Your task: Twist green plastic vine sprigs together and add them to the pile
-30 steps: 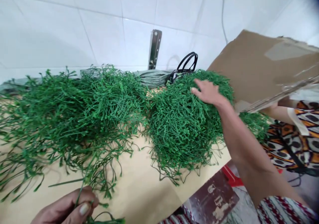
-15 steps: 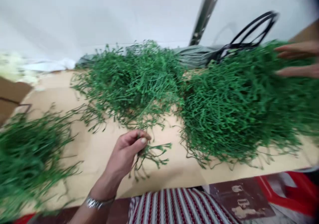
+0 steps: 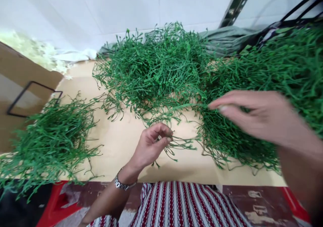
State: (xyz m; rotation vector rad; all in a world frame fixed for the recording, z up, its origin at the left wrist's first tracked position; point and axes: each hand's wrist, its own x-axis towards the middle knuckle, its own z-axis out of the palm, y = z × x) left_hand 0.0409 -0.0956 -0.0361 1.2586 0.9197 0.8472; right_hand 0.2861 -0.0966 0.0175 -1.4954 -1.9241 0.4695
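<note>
Thumb and forefinger of my left hand (image 3: 151, 146) are pinched on a small bunch of thin green stems (image 3: 183, 143), apparently artificial, whose forked ends fan out rightward above the table. My right hand (image 3: 254, 114) is over the left part of the big right-hand heap of green stems (image 3: 252, 82), thumb and fingers pinched together. From its fingertips a paler green stem (image 3: 189, 105) stretches left, somewhat blurred. Behind my left hand lies the middle heap of green stems (image 3: 156, 68).
A smaller heap of green stems (image 3: 55, 139) overhangs the front edge at left. Beside it stand a cardboard box (image 3: 22, 65) and a black wire frame (image 3: 19, 97); cream flowers (image 3: 32, 48) lie behind. Grey-green cloth (image 3: 227, 38) runs along the wall. Red stools (image 3: 54, 203) show below the tan tabletop (image 3: 113, 146).
My right hand has come left from the far right heap and closed from spread fingers to a pinch with a stem. My left hand keeps its bunch. The camera view has shifted right to left.
</note>
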